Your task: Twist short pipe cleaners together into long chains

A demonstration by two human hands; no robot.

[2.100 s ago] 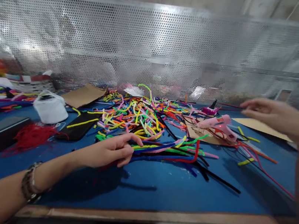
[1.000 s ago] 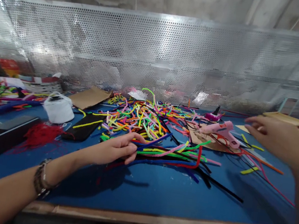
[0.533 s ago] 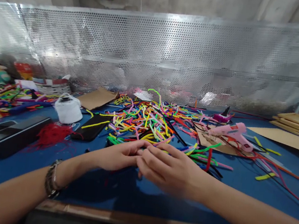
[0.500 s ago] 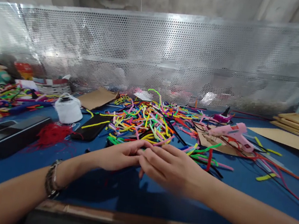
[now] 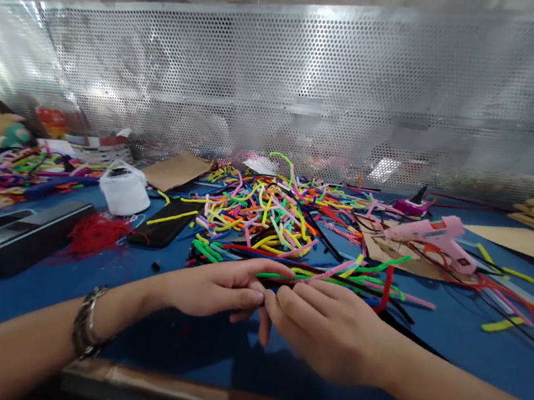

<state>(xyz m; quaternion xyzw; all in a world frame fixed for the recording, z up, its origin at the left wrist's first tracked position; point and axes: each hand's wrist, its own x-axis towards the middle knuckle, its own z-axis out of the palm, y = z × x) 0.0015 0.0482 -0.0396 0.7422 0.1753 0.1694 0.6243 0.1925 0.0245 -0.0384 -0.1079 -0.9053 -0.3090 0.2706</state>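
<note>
A heap of colourful pipe cleaners (image 5: 269, 217) lies on the blue table (image 5: 205, 344). My left hand (image 5: 214, 286) and my right hand (image 5: 323, 322) meet fingertip to fingertip at the heap's near edge. Both pinch at dark and green pipe cleaners (image 5: 285, 276) there, fingers closed. Exactly which strand each holds is hidden by the fingers. A bracelet (image 5: 85, 323) is on my left wrist.
A pink glue gun (image 5: 435, 237) rests on brown cardboard (image 5: 399, 256) at the right. A white bag (image 5: 124, 187), a black phone (image 5: 166, 224), red thread (image 5: 96, 231) and a black box (image 5: 15, 239) lie left. A perforated metal screen (image 5: 284, 82) closes the back.
My right hand came from the far right, near the glue gun, down to meet my left hand at the heap's near edge. Both now pinch the strands.
</note>
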